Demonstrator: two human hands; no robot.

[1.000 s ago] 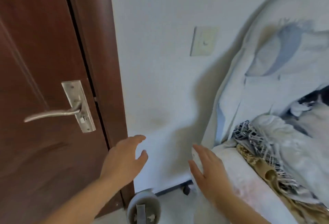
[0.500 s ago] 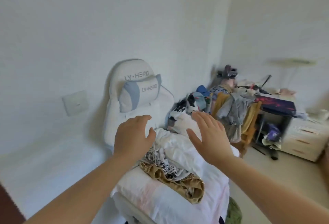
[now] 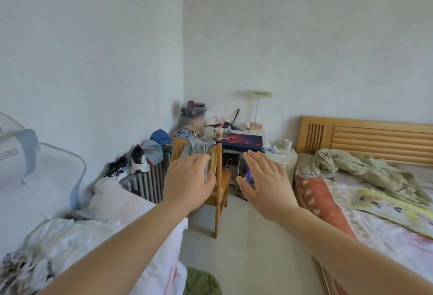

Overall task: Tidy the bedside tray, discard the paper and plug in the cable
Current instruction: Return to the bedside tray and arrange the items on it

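Nothing is held: the left hand (image 3: 188, 183) and right hand (image 3: 266, 183) are raised with fingers spread. No tray, paper or cable can be told; the far tabletop (image 3: 241, 141) beside the bed (image 3: 365, 191) should be approached first, and both hands kept free.

The headboard (image 3: 365, 138) is smooth, shiny wood. Below it, the crumpled blanket (image 3: 365, 172) is soft cloth. Left of the headboard, the chair (image 3: 219, 184) is wood, the radiator (image 3: 150, 183) ribbed metal.
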